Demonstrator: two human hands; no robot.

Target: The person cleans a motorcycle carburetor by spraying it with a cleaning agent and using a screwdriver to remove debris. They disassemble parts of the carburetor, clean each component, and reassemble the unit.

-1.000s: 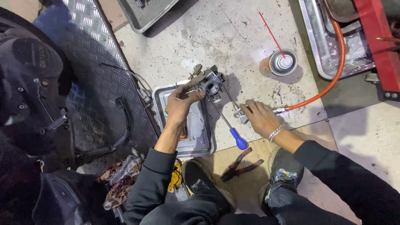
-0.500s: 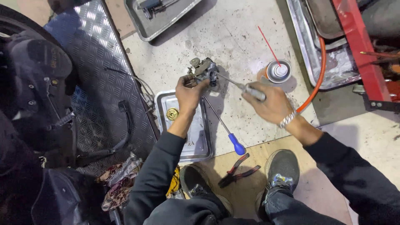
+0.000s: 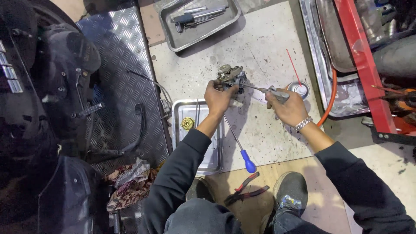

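The small metal carburettor [image 3: 232,77], judged rigid, dense and oily, sits clamped in the left hand [image 3: 219,97] above the steel tray [image 3: 212,156], best taken by its body, while the right hand [image 3: 287,106] closes on a blow gun [image 3: 271,91] aimed at it.

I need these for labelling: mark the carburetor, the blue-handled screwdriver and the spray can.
carburetor [image 3: 232,74], head view, on its metal body.
blue-handled screwdriver [image 3: 248,164], head view, on the blue handle.
spray can [image 3: 299,89], head view, on its round top.
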